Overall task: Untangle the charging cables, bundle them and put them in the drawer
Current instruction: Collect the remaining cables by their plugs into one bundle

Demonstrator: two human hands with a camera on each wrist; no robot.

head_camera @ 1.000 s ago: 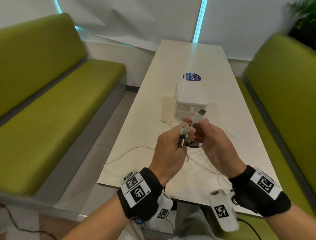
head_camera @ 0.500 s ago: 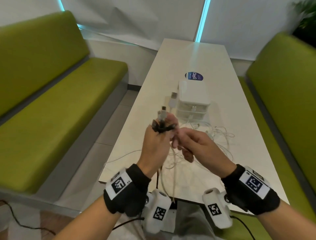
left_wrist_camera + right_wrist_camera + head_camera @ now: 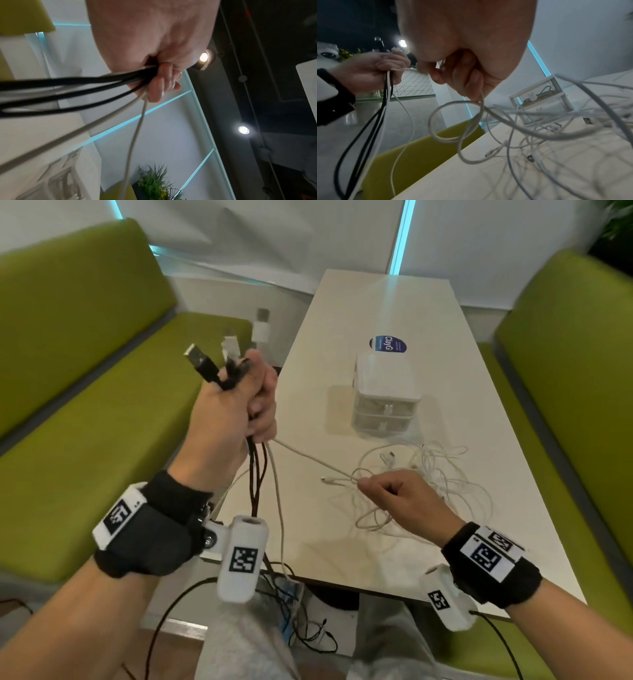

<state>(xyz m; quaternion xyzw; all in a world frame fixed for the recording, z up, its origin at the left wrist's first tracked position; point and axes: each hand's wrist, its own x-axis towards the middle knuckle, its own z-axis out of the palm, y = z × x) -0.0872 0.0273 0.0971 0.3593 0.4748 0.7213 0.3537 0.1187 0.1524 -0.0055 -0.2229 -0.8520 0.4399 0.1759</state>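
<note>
The left hand [image 3: 233, 419] grips a fistful of black and white cable ends [image 3: 219, 361], plugs up. The right hand [image 3: 400, 501] pinches one white cable [image 3: 308, 458] drawn taut between them. Beyond it the tangle [image 3: 428, 484] lies before the drawer unit [image 3: 385, 395]; bundling and stowing remain.

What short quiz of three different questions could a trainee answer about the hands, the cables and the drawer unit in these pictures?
1. True or false: the left hand holds both black cables and white cables.
2. Which does the right hand pinch? A) a thin white cable B) a black plug C) a drawer handle
3. Fill in: the loose tangle of white cables lies on the white table, between the person and the small white ____ unit.

Key: 1 true; 2 A; 3 drawer
</note>
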